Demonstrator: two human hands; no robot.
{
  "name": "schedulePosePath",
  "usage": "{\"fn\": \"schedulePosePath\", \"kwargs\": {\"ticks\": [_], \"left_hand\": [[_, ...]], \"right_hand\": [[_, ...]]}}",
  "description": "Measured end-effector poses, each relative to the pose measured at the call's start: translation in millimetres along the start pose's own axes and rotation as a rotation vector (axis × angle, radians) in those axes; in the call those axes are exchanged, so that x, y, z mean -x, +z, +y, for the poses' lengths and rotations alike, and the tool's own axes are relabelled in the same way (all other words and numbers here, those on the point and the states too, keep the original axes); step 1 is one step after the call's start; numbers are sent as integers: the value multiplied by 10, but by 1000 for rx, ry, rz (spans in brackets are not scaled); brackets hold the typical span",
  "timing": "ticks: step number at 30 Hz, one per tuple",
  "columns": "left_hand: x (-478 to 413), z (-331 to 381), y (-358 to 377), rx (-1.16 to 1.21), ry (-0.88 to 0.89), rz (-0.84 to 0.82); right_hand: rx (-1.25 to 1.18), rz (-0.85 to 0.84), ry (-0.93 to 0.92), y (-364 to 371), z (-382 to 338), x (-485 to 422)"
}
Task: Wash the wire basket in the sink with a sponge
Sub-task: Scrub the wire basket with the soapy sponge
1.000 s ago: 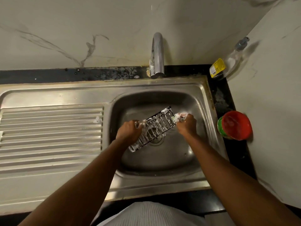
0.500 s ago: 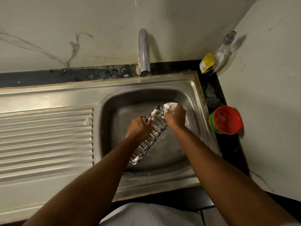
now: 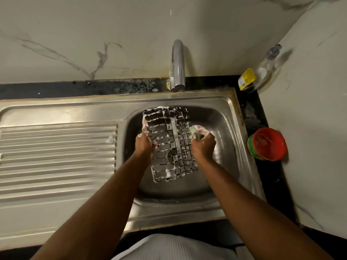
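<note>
A soapy wire basket [image 3: 170,143] is held up over the steel sink [image 3: 228,132], its grid facing me and its long side running away from me. My left hand [image 3: 144,142] grips the basket's left edge. My right hand [image 3: 203,146] holds a foamy sponge [image 3: 197,132] pressed against the basket's right edge. Foam clings to the wires and to both hands.
The tap [image 3: 177,66] stands behind the basin with no water running. A ribbed steel draining board [image 3: 56,156] lies to the left. On the black counter at right stand a soap dispenser bottle [image 3: 262,72] and a red-lidded green tub [image 3: 267,144].
The basket has turned from edge-on and slanted to flat and facing me, lengthwise to the tap. My right hand with the sponge went from its top end to its right edge.
</note>
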State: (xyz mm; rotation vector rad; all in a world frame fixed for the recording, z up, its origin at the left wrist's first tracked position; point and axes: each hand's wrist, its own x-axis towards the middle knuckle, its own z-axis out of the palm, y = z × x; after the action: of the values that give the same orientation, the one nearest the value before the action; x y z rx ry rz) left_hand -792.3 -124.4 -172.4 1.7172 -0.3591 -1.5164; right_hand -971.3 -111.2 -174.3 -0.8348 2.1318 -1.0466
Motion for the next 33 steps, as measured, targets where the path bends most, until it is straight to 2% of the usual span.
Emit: {"fn": "schedulePosePath", "kwargs": {"ticks": [3,5,7,11,13,15,18,20,24,27,33], "left_hand": [[56,-73,-64,18,-57,5],[88,-157,-97,-30,-95,-28],[135,-225,-63,-32,-108,-32],[119,-255,54,80,-132,23],[54,-167,25,182,-170,43],[-10,-84,-51,223,-175,47],[-32,-51,-113,226,-175,41],[-38,-57,-108,217,-180,48],[-27,-70,-79,191,-180,40],[-23,-116,-121,195,-197,22],[40,-76,45,177,-168,75]], "right_hand": [[22,8,48,50,-40,-48],[18,4,-3,87,-210,-128],[28,-39,-143,170,-440,-76],[153,-156,-612,330,-614,279],[234,-255,-706,277,-466,197],[297,-250,-653,159,-283,-29],[249,-127,-336,-4,-118,-281],[239,-109,-267,3,-124,-293],[156,-57,-422,10,-294,-101],[230,-51,-587,-51,-417,-32],[278,-308,-907,110,-392,523]]}}
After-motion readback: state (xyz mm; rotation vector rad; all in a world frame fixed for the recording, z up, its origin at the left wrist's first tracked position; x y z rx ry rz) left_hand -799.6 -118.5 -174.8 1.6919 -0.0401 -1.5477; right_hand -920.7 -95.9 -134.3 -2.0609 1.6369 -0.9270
